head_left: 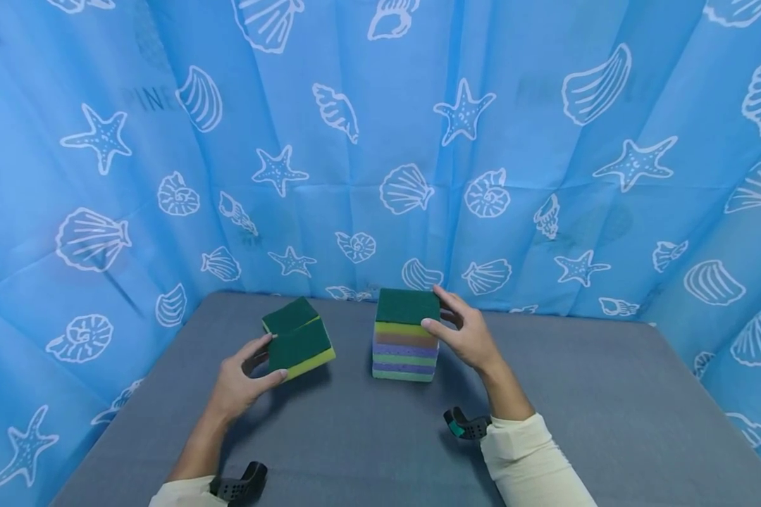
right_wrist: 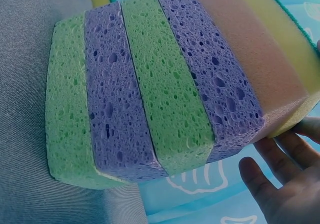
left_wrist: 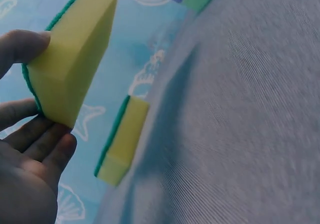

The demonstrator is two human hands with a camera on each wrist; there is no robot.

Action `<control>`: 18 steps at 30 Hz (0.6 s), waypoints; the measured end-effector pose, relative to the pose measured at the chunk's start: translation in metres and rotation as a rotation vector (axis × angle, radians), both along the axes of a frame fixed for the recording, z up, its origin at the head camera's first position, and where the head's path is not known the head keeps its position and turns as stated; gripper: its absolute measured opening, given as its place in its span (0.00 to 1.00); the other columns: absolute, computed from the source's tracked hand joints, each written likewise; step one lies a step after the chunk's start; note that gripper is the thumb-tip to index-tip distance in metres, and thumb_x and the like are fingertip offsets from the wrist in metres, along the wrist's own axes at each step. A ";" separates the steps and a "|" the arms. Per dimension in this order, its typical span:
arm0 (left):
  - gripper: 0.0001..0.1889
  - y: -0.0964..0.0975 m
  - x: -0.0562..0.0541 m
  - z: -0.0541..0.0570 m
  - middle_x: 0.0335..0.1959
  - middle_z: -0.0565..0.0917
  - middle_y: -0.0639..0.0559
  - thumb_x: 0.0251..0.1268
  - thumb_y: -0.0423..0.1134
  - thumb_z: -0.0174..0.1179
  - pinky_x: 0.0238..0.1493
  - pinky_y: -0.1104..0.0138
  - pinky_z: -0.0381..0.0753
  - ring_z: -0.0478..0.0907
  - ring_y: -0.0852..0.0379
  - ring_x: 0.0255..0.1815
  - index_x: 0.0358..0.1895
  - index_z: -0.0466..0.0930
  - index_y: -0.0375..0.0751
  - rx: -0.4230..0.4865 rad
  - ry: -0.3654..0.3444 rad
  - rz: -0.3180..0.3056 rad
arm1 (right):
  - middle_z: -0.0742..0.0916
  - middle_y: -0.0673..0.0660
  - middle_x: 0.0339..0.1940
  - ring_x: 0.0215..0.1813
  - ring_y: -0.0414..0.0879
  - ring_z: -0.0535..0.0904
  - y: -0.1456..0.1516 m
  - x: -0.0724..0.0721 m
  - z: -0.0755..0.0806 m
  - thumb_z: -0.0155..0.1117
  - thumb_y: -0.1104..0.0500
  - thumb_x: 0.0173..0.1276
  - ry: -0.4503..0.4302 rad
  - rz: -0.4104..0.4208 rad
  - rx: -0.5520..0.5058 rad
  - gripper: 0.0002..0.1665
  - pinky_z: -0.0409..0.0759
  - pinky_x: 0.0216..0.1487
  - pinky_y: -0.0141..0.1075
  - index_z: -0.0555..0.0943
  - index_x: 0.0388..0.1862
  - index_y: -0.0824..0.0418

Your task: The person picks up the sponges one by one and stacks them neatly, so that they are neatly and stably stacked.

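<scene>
My left hand (head_left: 237, 384) pinches a yellow scouring sponge (head_left: 299, 348) with a dark green top between thumb and fingers. In the left wrist view this held sponge (left_wrist: 75, 54) is raised off the table. A second green-topped scouring sponge (left_wrist: 124, 139) lies on the table beyond it. At the middle stands an upright sponge stack (head_left: 404, 352): green and purple porous sponges below, then a brownish-pink layer, then a yellow scouring sponge (head_left: 409, 306) with its green side up. My right hand (head_left: 469, 334) grips that top sponge at its right end, thumb at the front corner, fingers behind.
The grey table (head_left: 577, 394) extends to both sides and toward me. A blue curtain (head_left: 380, 141) with white shells and starfish hangs along the back and sides. Black wrist mounts (head_left: 241, 486) stick out from both forearms, low over the tabletop.
</scene>
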State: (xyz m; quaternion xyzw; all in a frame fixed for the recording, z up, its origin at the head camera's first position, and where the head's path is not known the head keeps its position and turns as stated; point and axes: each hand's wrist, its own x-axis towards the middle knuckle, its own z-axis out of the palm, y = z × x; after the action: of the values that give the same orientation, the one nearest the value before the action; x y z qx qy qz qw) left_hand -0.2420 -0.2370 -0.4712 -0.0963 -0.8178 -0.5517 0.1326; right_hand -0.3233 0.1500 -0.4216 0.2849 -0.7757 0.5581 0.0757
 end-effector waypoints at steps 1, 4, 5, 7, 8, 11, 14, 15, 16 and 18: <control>0.36 0.002 0.000 0.002 0.64 0.68 0.33 0.57 0.33 0.70 0.60 0.48 0.68 0.68 0.37 0.62 0.69 0.65 0.30 0.000 0.014 -0.007 | 0.68 0.67 0.69 0.66 0.62 0.67 0.001 0.000 -0.001 0.62 0.64 0.67 0.002 -0.002 0.002 0.38 0.65 0.62 0.56 0.60 0.74 0.66; 0.36 0.006 0.000 0.010 0.65 0.68 0.34 0.56 0.31 0.70 0.60 0.55 0.70 0.68 0.39 0.63 0.69 0.65 0.31 0.006 0.047 -0.024 | 0.70 0.64 0.68 0.65 0.59 0.68 0.002 -0.002 -0.004 0.63 0.60 0.68 0.014 -0.002 0.000 0.39 0.66 0.62 0.54 0.61 0.75 0.63; 0.36 0.007 0.000 0.013 0.65 0.69 0.34 0.56 0.30 0.70 0.60 0.59 0.70 0.68 0.39 0.63 0.69 0.65 0.31 0.008 0.057 -0.030 | 0.70 0.64 0.68 0.65 0.59 0.68 0.002 -0.002 -0.005 0.64 0.59 0.68 0.020 0.002 -0.005 0.39 0.66 0.62 0.55 0.61 0.75 0.63; 0.36 0.010 -0.001 0.018 0.64 0.69 0.34 0.56 0.28 0.69 0.58 0.66 0.70 0.68 0.40 0.63 0.69 0.65 0.30 0.016 0.076 -0.043 | 0.70 0.65 0.68 0.65 0.60 0.68 0.002 -0.003 -0.007 0.63 0.57 0.68 0.034 0.005 -0.007 0.39 0.66 0.62 0.55 0.61 0.75 0.63; 0.36 0.011 -0.002 0.020 0.64 0.69 0.33 0.55 0.28 0.69 0.58 0.69 0.70 0.68 0.40 0.63 0.69 0.65 0.30 0.021 0.085 -0.048 | 0.70 0.65 0.68 0.65 0.60 0.69 0.002 -0.003 -0.007 0.63 0.57 0.68 0.039 0.003 -0.007 0.39 0.67 0.62 0.56 0.61 0.75 0.64; 0.36 0.013 -0.004 0.027 0.63 0.69 0.33 0.55 0.27 0.69 0.57 0.70 0.70 0.68 0.40 0.62 0.68 0.65 0.29 0.033 0.111 -0.060 | 0.70 0.64 0.68 0.65 0.59 0.69 0.002 -0.003 -0.008 0.64 0.56 0.69 0.038 0.000 -0.003 0.39 0.67 0.62 0.55 0.61 0.75 0.63; 0.35 0.015 -0.008 0.033 0.62 0.70 0.35 0.56 0.27 0.69 0.58 0.64 0.71 0.69 0.42 0.61 0.68 0.65 0.29 0.046 0.129 -0.072 | 0.71 0.62 0.67 0.65 0.57 0.69 0.002 -0.003 -0.007 0.64 0.56 0.68 0.023 0.002 -0.008 0.39 0.67 0.62 0.54 0.61 0.75 0.62; 0.35 0.016 -0.009 0.035 0.62 0.71 0.35 0.56 0.27 0.68 0.58 0.63 0.71 0.69 0.43 0.60 0.68 0.66 0.29 0.047 0.134 -0.076 | 0.71 0.62 0.67 0.65 0.57 0.69 0.002 -0.003 -0.007 0.64 0.57 0.68 0.019 0.006 -0.010 0.39 0.66 0.63 0.54 0.61 0.75 0.62; 0.35 0.017 -0.010 0.038 0.62 0.71 0.36 0.56 0.27 0.68 0.58 0.63 0.71 0.69 0.43 0.60 0.68 0.66 0.30 0.047 0.137 -0.080 | 0.71 0.62 0.67 0.65 0.57 0.69 0.003 -0.004 -0.006 0.64 0.58 0.68 0.014 0.009 -0.012 0.39 0.66 0.63 0.54 0.61 0.75 0.62; 0.34 0.018 -0.013 0.042 0.62 0.72 0.37 0.57 0.28 0.68 0.57 0.65 0.71 0.70 0.44 0.59 0.68 0.66 0.30 0.048 0.142 -0.090 | 0.71 0.63 0.67 0.66 0.57 0.68 0.003 -0.004 -0.005 0.63 0.60 0.68 0.008 0.013 -0.014 0.39 0.66 0.63 0.54 0.60 0.75 0.62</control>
State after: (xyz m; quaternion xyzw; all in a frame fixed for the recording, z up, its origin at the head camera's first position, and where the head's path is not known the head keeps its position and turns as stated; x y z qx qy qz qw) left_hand -0.2547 -0.2188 -0.4296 -0.1686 -0.7876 -0.5685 0.1679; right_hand -0.3273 0.1528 -0.4269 0.2915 -0.7696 0.5628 0.0771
